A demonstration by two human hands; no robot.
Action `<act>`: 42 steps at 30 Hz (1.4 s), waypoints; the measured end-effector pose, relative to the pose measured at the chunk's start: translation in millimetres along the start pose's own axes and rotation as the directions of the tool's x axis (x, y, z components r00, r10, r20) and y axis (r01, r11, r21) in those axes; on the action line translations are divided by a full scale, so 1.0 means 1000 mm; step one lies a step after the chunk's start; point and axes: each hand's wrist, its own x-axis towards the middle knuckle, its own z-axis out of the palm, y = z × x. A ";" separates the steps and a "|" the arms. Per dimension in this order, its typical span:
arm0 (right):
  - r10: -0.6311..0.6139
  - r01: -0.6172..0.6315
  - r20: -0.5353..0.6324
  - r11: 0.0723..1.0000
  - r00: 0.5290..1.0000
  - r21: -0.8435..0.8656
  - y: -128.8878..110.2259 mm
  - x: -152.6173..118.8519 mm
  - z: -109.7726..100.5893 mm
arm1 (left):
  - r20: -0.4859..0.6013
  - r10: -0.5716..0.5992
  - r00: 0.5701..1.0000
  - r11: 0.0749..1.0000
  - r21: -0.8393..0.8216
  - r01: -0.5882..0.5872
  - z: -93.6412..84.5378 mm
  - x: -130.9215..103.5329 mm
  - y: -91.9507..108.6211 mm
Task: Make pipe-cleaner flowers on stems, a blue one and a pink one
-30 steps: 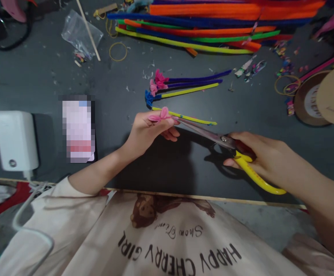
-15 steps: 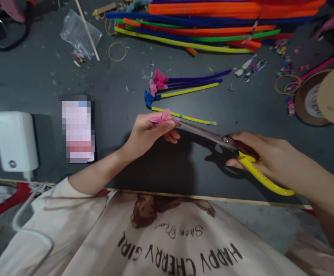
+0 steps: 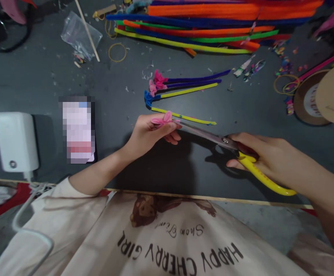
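Note:
Between the thumb and fingers of my left hand is a pink pipe-cleaner flower. My right hand is wrapped round the yellow handle of a pair of scissors, whose blade tips reach the flower at my left fingertips. Just beyond my hands lie a yellow stem, a blue flower on a yellow stem, and pink flowers with dark blue stems.
Long coloured pipe cleaners lie along the back. At the left are a white power bank and a phone. Ribbon spools stand at the right. A plastic bag and a thin stick lie back left.
The pink flower and my left fingertips have shifted very slightly. My right hand and the scissors hold nearly the same place.

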 end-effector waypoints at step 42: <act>0.054 -0.053 0.043 0.998 0.998 -0.032 -0.001 -0.004 -0.004 | -0.056 0.069 0.996 0.996 0.069 -0.065 0.000 0.003 -0.003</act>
